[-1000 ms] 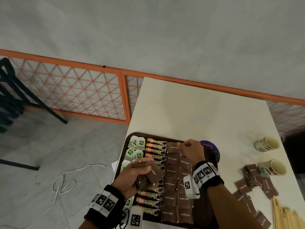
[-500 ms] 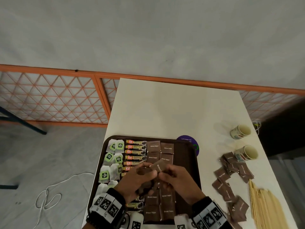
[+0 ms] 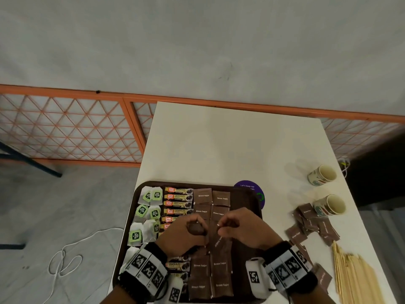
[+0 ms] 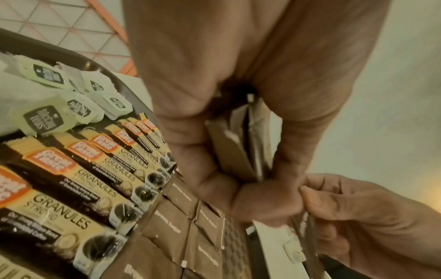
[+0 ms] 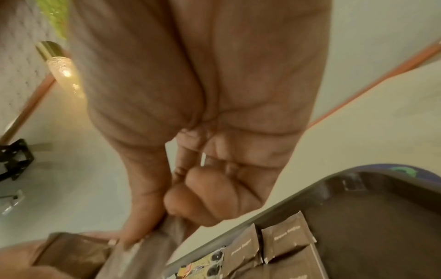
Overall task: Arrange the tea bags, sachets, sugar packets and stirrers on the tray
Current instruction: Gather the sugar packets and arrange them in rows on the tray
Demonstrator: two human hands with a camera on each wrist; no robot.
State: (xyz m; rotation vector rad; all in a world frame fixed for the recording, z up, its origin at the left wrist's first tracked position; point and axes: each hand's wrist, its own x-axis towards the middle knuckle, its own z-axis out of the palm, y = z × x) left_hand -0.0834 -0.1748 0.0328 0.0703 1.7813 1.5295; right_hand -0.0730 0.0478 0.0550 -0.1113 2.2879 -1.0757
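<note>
A dark brown tray (image 3: 244,200) holds tea bags (image 3: 149,207) with green tags on its left, coffee sachets (image 3: 178,197) beside them, then two columns of brown sugar packets (image 3: 202,196). Over the tray's middle my left hand (image 3: 190,231) grips a small stack of sugar packets (image 4: 241,143). My right hand (image 3: 238,227) is right beside it and pinches one sugar packet (image 3: 219,240) between thumb and forefinger, just above the sugar columns. Loose sugar packets (image 3: 313,222) and wooden stirrers (image 3: 355,275) lie on the white table to the right.
Two paper cups (image 3: 322,175) (image 3: 329,205) lie on their sides at the table's right edge. A purple disc (image 3: 249,187) peeks from under the tray's far right corner. The tray's right strip is bare. A white cable (image 3: 63,260) lies on the floor at left.
My right hand came back from the tray's far end to the left hand's stack and now pinches a single packet beside it. The left hand stayed over the tray's middle.
</note>
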